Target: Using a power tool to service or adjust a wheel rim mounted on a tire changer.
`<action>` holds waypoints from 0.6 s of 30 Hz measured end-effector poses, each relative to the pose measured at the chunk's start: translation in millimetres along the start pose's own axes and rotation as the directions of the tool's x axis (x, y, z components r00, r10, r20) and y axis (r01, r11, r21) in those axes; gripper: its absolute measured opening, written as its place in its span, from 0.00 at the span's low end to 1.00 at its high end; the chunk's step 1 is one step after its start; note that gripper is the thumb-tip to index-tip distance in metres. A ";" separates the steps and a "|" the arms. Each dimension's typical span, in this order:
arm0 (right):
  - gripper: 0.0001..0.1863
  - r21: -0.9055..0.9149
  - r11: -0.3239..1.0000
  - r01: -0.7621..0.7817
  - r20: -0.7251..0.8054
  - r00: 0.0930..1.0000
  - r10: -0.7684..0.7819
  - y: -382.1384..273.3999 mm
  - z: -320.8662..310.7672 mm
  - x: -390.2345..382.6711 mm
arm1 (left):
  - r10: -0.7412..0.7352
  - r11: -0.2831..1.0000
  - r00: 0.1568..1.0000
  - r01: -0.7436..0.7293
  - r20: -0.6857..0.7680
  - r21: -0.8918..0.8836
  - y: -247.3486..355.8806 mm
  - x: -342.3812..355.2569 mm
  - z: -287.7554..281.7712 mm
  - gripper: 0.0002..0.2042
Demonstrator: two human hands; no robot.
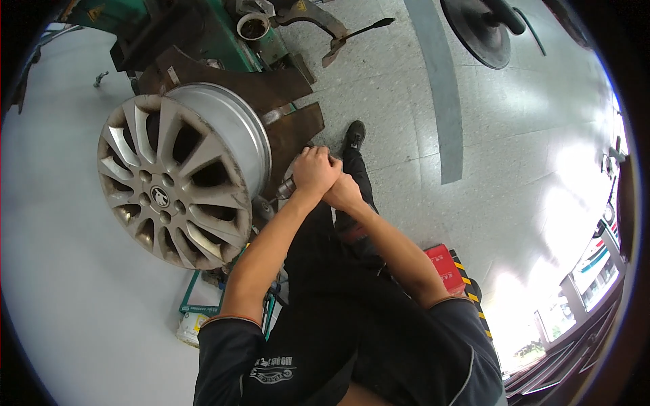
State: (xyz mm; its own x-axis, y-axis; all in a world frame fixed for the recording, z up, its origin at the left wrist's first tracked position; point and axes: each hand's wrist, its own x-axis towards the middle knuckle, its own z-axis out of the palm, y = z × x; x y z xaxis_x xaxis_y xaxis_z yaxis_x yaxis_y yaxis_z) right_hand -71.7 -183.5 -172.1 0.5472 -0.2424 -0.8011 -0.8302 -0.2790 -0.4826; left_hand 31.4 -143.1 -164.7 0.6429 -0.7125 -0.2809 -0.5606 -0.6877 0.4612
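My left hand (pixel 317 170) is closed over the body of a drill (pixel 287 188), whose metal chuck shows beyond my fingers. Beneath and beside it, my right hand (pixel 346 193) is closed too, apparently around the rear of the same tool; most of its grip is hidden. A rounded grey head (pixel 263 207) at the drill's front end sits next to the back edge of a silver alloy wheel (pixel 166 179). Whether the two touch, I cannot tell. The wheel's spoked face looks worn and dirty.
The wheel rests against a brown-edged support (pixel 271 88) on a green machine (pixel 206 34). A cup of dark contents (pixel 252 27) stands on that machine. A black round disc (pixel 477 30) is at the far right. A red box (pixel 444 269) lies by my right elbow, beside yellow-black striping.
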 end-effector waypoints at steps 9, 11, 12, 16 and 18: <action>0.17 0.206 0.978 -0.017 -0.025 0.999 0.023 30.4 41.7 -9.3 | 0.204 0.976 0.936 -0.216 0.287 0.010 9.8 -10.3 24.9 0.11; 0.17 0.200 0.979 0.041 -0.140 0.990 -0.013 48.4 57.7 -8.7 | 0.294 0.950 0.872 -0.312 0.392 -0.019 20.9 -6.1 32.0 0.11; 0.16 0.185 0.977 0.104 -0.245 0.968 -0.056 60.3 65.6 -9.8 | 0.314 0.943 0.864 -0.330 0.393 -0.028 27.3 -6.0 34.9 0.11; 0.19 0.377 0.925 0.045 -0.234 0.971 0.048 31.6 86.2 -22.0 | 0.379 0.902 0.796 -0.432 0.473 0.005 9.2 -21.3 40.2 0.11; 0.19 0.549 0.836 0.004 -0.197 0.972 0.125 18.8 95.7 -30.9 | 0.389 0.887 0.777 -0.462 0.495 0.029 -0.9 -34.8 40.8 0.10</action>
State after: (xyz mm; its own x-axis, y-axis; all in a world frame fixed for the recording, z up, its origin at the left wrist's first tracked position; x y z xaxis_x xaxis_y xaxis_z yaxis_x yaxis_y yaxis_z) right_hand -114.4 -92.4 -190.3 0.4493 -0.4539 -0.7695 -0.7504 0.2757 -0.6007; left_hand -11.7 -123.4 -189.7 0.0235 -0.8899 -0.4555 -0.8090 -0.2846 0.5143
